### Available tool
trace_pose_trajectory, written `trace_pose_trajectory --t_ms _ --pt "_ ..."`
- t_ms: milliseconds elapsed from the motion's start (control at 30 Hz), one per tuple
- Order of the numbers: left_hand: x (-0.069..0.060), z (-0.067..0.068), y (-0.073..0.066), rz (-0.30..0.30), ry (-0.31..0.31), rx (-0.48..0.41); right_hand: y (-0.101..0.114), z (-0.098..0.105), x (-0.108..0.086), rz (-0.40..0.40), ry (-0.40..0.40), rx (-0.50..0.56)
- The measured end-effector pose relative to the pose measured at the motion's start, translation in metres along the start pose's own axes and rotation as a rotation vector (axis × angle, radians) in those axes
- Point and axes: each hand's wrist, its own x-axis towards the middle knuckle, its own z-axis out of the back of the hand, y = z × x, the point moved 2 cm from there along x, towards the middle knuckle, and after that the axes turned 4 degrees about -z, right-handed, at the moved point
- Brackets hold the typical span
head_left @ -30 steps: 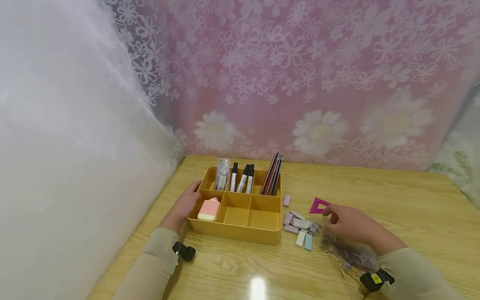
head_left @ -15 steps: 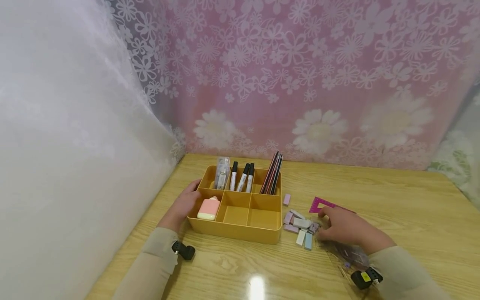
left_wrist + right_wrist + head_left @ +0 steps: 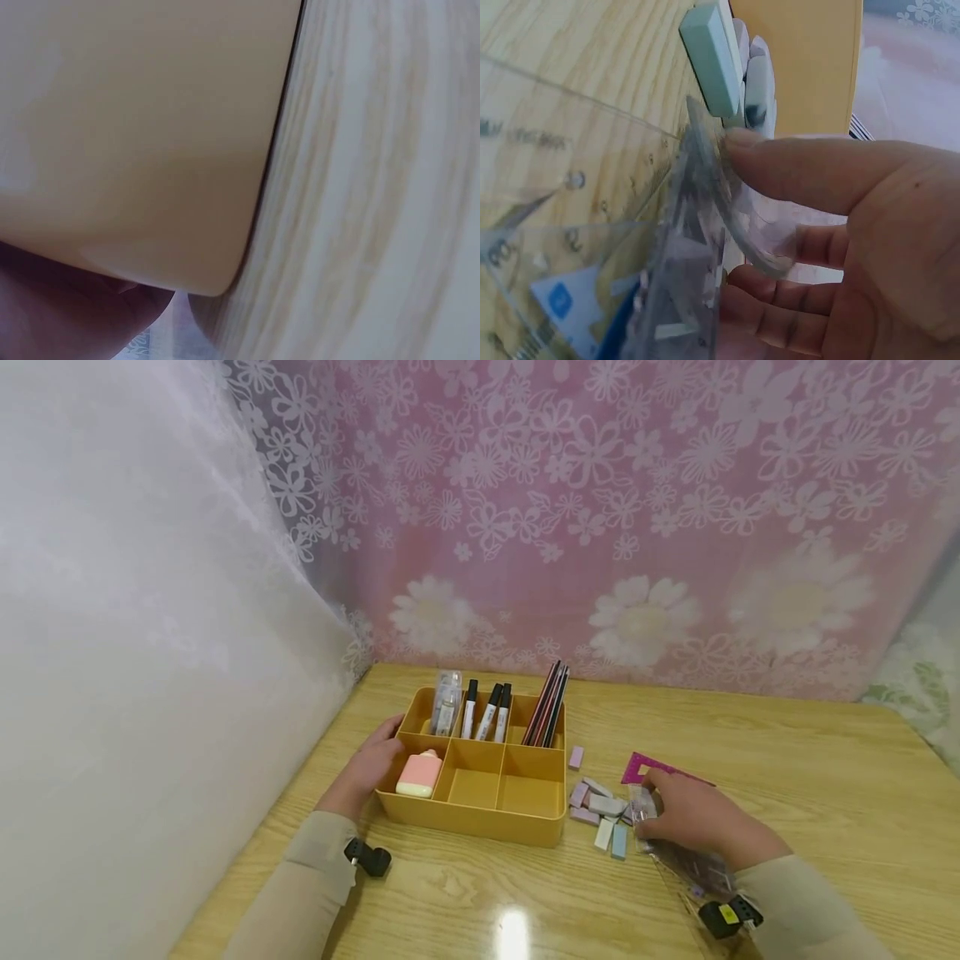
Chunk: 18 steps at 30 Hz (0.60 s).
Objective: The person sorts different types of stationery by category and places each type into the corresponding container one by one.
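Observation:
A yellow six-compartment organizer [image 3: 468, 822] stands on the table, and my left hand [image 3: 369, 768] grips its left side. In the left wrist view, fingers [image 3: 67, 315] lie against the organizer's wall [image 3: 142, 150]. To the right, my right hand [image 3: 697, 814] pinches a clear plastic piece [image 3: 642, 804] between thumb and fingers. The right wrist view has this piece [image 3: 724, 199] tilted in the right hand [image 3: 877, 225], over clear rulers [image 3: 570, 187]. Small erasers [image 3: 603, 806] in lilac, white and blue lie between organizer and right hand.
The organizer holds a pink bottle [image 3: 419, 774], black-capped markers [image 3: 486, 722], dark pencils [image 3: 545, 714] and a clear packet [image 3: 446, 706]. A magenta ruler [image 3: 633, 767] lies just behind the right hand. Clear items [image 3: 693, 868] lie under the right forearm. A pink floral curtain [image 3: 562, 568] hangs behind the table.
My right hand has moved left and toward the erasers, off the magenta ruler, and now holds up the clear plastic piece. The left hand stays on the organizer.

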Motion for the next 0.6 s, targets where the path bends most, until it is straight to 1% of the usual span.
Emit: trace_pose_trajectory --t_ms 133,267,600 --pt "0.000 0.000 0.001 0.012 0.001 0.002 -0.003 0.003 -0.002 -0.019 -0.015 0.035" --pt "0.000 0.000 0.002 0.037 -0.003 0.018 -0.007 0.006 -0.004 -0.013 -0.029 0.063" --pt "0.001 0.001 0.001 0.020 -0.003 0.011 -0.012 0.011 -0.006 -0.008 -0.002 0.121"
